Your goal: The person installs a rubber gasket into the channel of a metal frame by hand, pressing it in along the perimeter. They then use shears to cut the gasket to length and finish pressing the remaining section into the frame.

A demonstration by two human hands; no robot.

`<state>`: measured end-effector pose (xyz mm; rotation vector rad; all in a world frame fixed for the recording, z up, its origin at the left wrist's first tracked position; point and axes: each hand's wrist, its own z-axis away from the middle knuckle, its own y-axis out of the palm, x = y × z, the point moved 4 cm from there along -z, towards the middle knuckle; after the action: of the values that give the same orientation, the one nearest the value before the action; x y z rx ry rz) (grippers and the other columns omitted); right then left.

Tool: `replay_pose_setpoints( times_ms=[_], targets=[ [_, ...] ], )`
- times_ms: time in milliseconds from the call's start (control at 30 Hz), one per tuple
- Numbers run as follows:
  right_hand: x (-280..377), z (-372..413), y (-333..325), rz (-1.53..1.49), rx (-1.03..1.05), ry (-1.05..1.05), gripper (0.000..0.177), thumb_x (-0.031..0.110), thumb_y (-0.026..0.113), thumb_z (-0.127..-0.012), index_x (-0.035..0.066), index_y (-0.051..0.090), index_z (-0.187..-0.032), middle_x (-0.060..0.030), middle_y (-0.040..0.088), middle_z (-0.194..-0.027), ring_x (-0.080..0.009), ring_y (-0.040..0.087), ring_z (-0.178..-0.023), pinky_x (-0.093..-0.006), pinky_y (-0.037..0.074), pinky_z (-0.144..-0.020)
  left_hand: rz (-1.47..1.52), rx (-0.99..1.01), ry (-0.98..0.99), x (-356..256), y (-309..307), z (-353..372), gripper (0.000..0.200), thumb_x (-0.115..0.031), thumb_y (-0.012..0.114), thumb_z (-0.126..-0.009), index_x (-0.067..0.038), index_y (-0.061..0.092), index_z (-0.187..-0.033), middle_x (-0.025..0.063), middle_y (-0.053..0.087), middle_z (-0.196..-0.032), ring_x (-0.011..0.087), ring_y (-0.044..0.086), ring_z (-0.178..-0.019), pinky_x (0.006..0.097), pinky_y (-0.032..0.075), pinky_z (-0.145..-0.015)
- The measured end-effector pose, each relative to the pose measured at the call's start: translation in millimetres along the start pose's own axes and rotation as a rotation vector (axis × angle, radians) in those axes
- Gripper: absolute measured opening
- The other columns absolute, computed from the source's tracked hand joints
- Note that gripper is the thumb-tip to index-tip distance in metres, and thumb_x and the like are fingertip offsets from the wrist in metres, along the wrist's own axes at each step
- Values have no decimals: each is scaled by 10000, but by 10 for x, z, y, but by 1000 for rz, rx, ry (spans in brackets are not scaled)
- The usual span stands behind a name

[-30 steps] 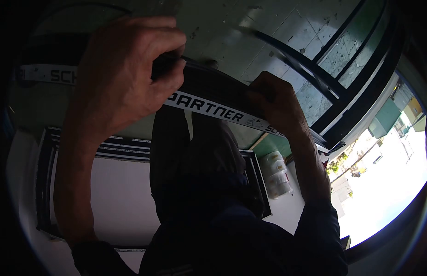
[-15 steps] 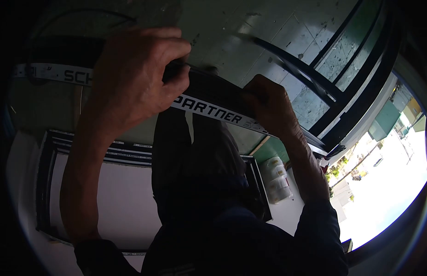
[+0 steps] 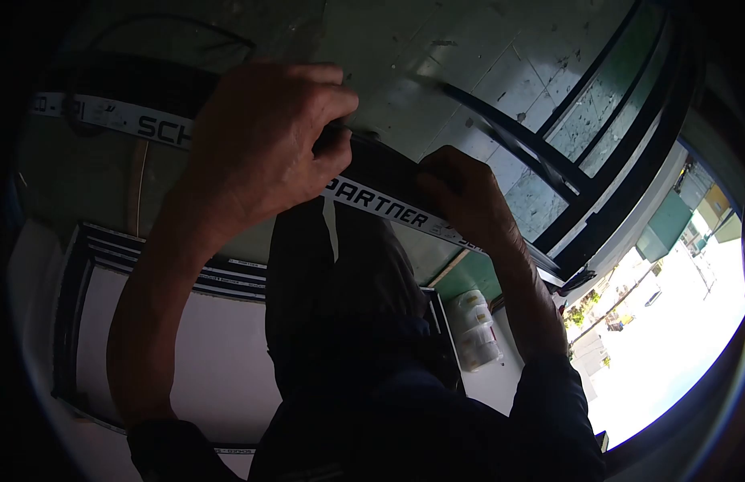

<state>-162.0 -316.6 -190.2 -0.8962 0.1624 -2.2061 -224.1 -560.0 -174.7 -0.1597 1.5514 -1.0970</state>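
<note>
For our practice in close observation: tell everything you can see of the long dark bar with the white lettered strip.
The bar is long, slim and dark. A white strip along its face is printed in black: SCH at the far left, PARTNER between the hands. What it is made of cannot be told. It slants from upper left down to lower right, crossing in front of the person's dark trousers. The left hand is clenched over it, and the right hand grips it further right.

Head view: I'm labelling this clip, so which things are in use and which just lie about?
In use: left hand, right hand, printed black strip, gripped by both.
Lying about: framed white panel, plastic containers, dark bars.
</note>
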Motion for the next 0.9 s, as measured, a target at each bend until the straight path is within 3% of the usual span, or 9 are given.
replay_pose_setpoints(
  times_ms=[200, 300, 500, 700, 900],
  targets=[
    [60, -48, -6, 26, 95, 150, 177, 129, 677, -953, -22, 679, -1046, -144, 745, -988, -208, 723, -972, -371, 569, -873, 28, -6, -17, 29, 36, 12, 146, -90, 772, -774, -7, 656, -807, 89, 602, -809, 287, 630, -723, 416, 516, -689],
    [35, -17, 11, 5, 28, 32, 160, 112, 666, -960, -23, 675, -1044, -145, 745, -958, -198, 724, -930, -360, 573, -850, 14, -10, -6, 23, 32, 10, 145, -89, 767, -773, -12, 646, -791, 88, 604, -805, 284, 636, -729, 417, 523, -692],
    [81, -74, 44, 34, 35, 59, 129, 78, 656, -959, -25, 672, -1035, -133, 745, -913, -201, 736, -898, -348, 583, -828, 22, -18, -23, 20, 48, 14, 144, -88, 762, -777, -12, 640, -782, 87, 609, -810, 286, 647, -747, 419, 530, -706],
    [108, -97, 22, 35, 34, -56, 126, 79, 675, -947, -34, 666, -1002, -150, 739, -899, -181, 728, -881, -347, 579, -794, 3, 2, -22, 7, 31, -2, 143, -100, 763, -785, -10, 653, -788, 87, 612, -809, 283, 653, -750, 417, 532, -709],
    [221, -196, 65, 30, 131, 48, 144, 84, 690, -943, -23, 679, -1039, -136, 749, -922, -182, 731, -914, -353, 586, -812, 8, 42, -63, 18, 37, -1, 131, -95, 766, -782, -16, 663, -796, 75, 616, -804, 275, 654, -743, 417, 535, -707]
  ],
)
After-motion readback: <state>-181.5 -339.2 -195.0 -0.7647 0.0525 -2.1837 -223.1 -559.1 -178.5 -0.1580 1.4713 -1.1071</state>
